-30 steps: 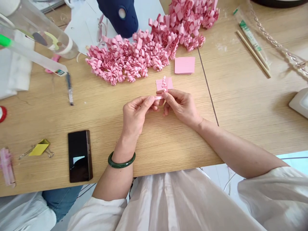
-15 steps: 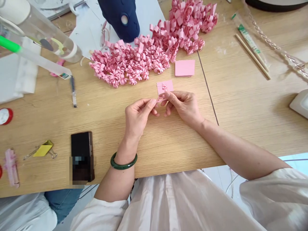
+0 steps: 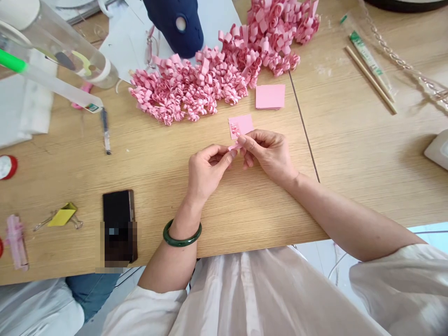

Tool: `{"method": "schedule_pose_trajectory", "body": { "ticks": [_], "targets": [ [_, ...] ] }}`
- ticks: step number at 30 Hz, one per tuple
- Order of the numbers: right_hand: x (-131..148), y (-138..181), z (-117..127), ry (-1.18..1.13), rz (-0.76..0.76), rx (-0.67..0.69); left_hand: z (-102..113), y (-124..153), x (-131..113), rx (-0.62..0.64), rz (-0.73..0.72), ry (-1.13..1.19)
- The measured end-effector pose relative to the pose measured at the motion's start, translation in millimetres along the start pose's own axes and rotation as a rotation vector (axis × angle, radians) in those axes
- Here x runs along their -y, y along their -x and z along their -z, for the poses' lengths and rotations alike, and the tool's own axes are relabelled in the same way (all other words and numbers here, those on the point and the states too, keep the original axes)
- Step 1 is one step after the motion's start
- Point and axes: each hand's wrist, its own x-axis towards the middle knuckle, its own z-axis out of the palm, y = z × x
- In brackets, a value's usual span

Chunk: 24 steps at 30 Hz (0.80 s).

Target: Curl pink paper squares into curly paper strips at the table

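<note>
Between my hands is a small pink paper strip [image 3: 234, 147]. My left hand [image 3: 207, 169] pinches its left end between thumb and index finger, and a green bangle [image 3: 182, 235] circles that wrist. My right hand [image 3: 268, 151] grips the strip's other end with thumb and fingertips. Just behind the fingers lies a pink paper rectangle [image 3: 247, 122] with small reddish bits on its left part. Farther back rests a stack of pink paper slips [image 3: 270, 96]. A long heap of curled pink paper pieces [image 3: 191, 88] spreads across the table behind.
A dark blue object [image 3: 178, 28] stands behind the heap. On the left are a clear bottle [image 3: 66, 44], a green-capped tube [image 3: 52, 84], a yellow binder clip [image 3: 63, 217] and a phone [image 3: 118, 205]. Chopsticks [image 3: 371, 79] lie right; another person's jeans [image 3: 91, 294] show lower left.
My left hand has shifted slightly right, closer to my right hand. The strip between them now tilts up toward the right, and more of the reddish bits on the pink rectangle show.
</note>
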Motion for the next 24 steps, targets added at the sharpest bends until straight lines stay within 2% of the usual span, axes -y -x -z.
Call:
{"method": "schedule_pose_trajectory", "body": {
  "ticks": [7, 12, 16, 19, 24],
  "targets": [
    [-2, -1, 0, 0.036, 0.030, -0.042, 3, -3, 3, 0.046, 0.010, 0.000],
    [-4, 0, 1, 0.076, 0.056, -0.051, 1, -2, 2, -0.114, -0.033, 0.121],
    [-3, -1, 1, 0.101, 0.045, -0.095, -1, 3, -10, -0.224, -0.026, 0.197],
    [-1, 0, 1, 0.137, 0.043, -0.113, -1, 6, -17, -0.151, 0.084, 0.222],
    [0, 0, 2, 0.159, 0.051, -0.107, -2, 5, -16, -0.048, 0.241, 0.303]
  ]
}}
